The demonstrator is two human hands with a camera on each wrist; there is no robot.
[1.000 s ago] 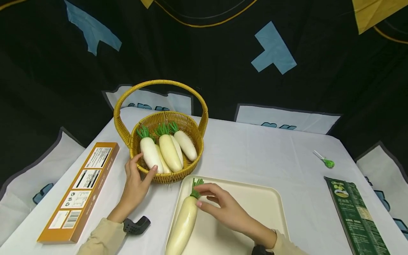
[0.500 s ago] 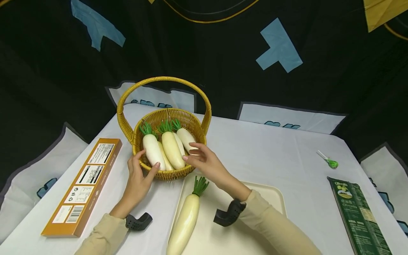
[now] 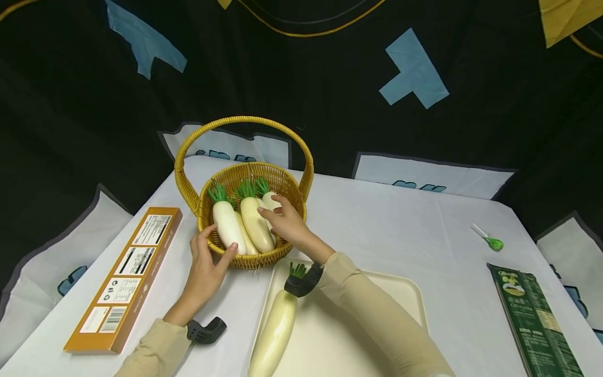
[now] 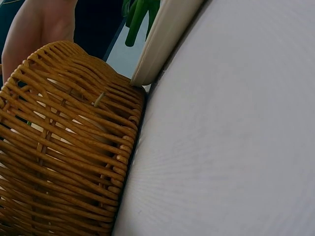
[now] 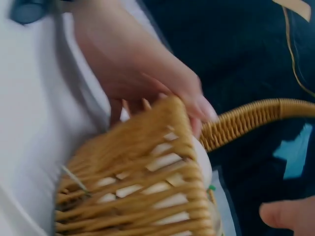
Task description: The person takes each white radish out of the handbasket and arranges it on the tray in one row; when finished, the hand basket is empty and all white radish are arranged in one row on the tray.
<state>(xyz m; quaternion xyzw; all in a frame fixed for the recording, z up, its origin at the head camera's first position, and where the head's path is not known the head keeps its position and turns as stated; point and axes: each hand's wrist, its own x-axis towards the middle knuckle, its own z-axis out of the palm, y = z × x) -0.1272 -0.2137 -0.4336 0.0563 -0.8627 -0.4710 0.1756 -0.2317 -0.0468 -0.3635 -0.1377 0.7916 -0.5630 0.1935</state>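
My left hand (image 3: 205,269) holds the front-left rim of a yellow wicker basket (image 3: 264,260), its thumb over the edge. Several white radishes with green tops lie inside, among them a left one (image 3: 228,225) and a cream middle one (image 3: 254,222). My right hand (image 3: 291,226) reaches over the basket's right side, thumb and fingers apart above the rear-right radish (image 3: 270,200), which it partly hides. Whether the fingertips touch it, I cannot tell. A longer radish (image 3: 275,330) lies on a beige tray (image 3: 358,324), its leaves partly behind my right wrist.
To the left lies an orange box (image 3: 124,280) with printed labels. On the right are a green packet (image 3: 537,319) and a green lollipop (image 3: 493,243). The basket's tall handle (image 3: 245,119) arches above it. A dark curtain (image 3: 330,78) hangs behind the white table.
My right hand has left the leaves of the radish on the tray and moved up and over into the basket. The left hand stays at the rim.
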